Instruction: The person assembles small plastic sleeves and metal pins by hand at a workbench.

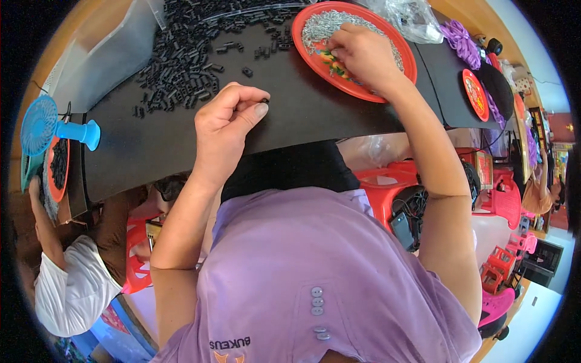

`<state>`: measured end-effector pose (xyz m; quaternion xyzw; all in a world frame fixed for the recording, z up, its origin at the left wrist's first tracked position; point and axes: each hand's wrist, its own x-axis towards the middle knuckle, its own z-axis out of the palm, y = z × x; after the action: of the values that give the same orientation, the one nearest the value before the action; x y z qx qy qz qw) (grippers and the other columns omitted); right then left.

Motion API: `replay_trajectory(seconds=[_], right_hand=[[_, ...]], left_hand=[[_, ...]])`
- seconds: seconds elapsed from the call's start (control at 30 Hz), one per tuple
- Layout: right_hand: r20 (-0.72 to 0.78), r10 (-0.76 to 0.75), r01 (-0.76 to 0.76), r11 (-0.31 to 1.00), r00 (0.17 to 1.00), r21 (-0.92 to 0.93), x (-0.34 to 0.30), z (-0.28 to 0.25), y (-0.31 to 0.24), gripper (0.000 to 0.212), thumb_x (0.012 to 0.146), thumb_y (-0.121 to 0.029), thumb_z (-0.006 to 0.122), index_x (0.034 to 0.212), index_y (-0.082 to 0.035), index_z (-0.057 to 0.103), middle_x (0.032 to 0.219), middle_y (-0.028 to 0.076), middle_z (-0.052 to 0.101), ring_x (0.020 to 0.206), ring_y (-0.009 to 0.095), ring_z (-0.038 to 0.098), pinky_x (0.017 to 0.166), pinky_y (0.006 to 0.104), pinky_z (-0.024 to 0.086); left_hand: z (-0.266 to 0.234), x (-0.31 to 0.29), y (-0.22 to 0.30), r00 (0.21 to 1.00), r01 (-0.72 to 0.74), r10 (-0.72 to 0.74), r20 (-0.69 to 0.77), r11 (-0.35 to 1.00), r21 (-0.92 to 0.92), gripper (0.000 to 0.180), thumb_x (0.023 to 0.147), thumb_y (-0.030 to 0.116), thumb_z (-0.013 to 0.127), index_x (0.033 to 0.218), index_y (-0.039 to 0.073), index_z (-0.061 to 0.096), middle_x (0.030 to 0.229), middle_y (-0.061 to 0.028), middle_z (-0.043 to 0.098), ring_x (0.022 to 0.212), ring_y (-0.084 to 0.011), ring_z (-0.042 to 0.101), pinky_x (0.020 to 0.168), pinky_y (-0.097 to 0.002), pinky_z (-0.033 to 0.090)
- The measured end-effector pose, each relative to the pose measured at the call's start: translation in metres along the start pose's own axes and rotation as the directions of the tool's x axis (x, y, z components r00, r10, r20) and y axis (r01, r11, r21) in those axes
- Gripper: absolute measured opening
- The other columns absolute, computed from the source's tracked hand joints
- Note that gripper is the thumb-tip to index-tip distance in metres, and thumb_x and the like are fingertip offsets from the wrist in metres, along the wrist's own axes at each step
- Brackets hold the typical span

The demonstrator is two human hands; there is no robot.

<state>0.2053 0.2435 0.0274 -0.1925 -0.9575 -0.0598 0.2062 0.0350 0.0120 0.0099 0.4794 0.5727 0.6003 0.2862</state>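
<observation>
My left hand (225,124) is held over the near part of the dark table, thumb and forefinger closed on a small black plastic piece (265,101), mostly hidden by the fingertips. My right hand (366,55) reaches into a red plate (301,45) with a flowered bottom. Its fingers are pinched together at the edge of a heap of small silvery metal pieces (316,29); what they hold, if anything, is too small to make out. Many loose black plastic pieces (187,69) spread over the table beyond my left hand.
A clear plastic bin (112,57) stands at the far left, near a blue fan (41,126). A clear bag (408,21), purple cord (461,45) and smaller red plate (475,95) lie to the right. Someone in a white shirt (75,287) works at the left.
</observation>
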Motion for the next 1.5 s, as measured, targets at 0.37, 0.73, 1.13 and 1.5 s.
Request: replay_trajectory(seconds=[0.37, 0.73, 1.13, 1.5], right_hand=[[0.086, -0.062, 0.069, 0.994, 0.994, -0.087, 0.005, -0.001, 0.0, 0.012, 0.079, -0.012, 0.063, 0.09, -0.011, 0.064, 0.091, 0.006, 0.062, 0.087, 0.029, 0.062, 0.069, 0.0424, 0.05], [0.034, 0.361, -0.292, 0.692, 0.932, 0.66, -0.003, 0.006, 0.018, 0.007, 0.088, -0.006, 0.06, 0.093, -0.002, 0.059, 0.08, 0.0, 0.06, 0.079, 0.013, 0.059, 0.072, 0.0276, 0.046], [0.253, 0.496, -0.428, 0.279, 0.831, 0.859, 0.002, -0.017, -0.006, 0.006, 0.089, -0.006, 0.057, 0.091, -0.006, 0.062, 0.074, 0.0, 0.062, 0.065, 0.008, 0.056, 0.057, 0.0206, 0.038], [0.283, 0.451, -0.415, 0.226, 0.847, 0.881, 0.001, -0.011, 0.0, 0.009, 0.084, -0.002, 0.057, 0.091, -0.003, 0.063, 0.072, 0.001, 0.061, 0.064, 0.008, 0.056, 0.057, 0.0208, 0.039]], left_hand=[[-0.004, -0.001, -0.006, 0.99, 0.101, -0.119, -0.072, 0.971, -0.217, 0.01, 0.084, 0.003, 0.066, 0.094, 0.002, 0.068, 0.069, 0.0026, 0.057, 0.056, -0.0019, 0.044, 0.048, -0.0176, 0.033], [-0.003, 0.001, -0.006, 0.985, 0.125, -0.157, -0.076, 0.938, -0.325, 0.011, 0.085, 0.004, 0.066, 0.096, -0.001, 0.067, 0.073, -0.0013, 0.061, 0.061, -0.0049, 0.052, 0.049, -0.018, 0.038], [-0.004, -0.001, -0.006, 0.987, 0.124, -0.15, -0.063, 0.945, -0.302, 0.009, 0.084, 0.001, 0.067, 0.092, 0.0, 0.067, 0.07, 0.0005, 0.057, 0.06, -0.0049, 0.05, 0.048, -0.0183, 0.036], [-0.004, 0.0, -0.006, 0.989, 0.11, -0.132, -0.061, 0.952, -0.285, 0.008, 0.083, 0.001, 0.067, 0.091, 0.0, 0.067, 0.07, 0.0013, 0.057, 0.06, -0.0045, 0.05, 0.048, -0.0182, 0.036]])
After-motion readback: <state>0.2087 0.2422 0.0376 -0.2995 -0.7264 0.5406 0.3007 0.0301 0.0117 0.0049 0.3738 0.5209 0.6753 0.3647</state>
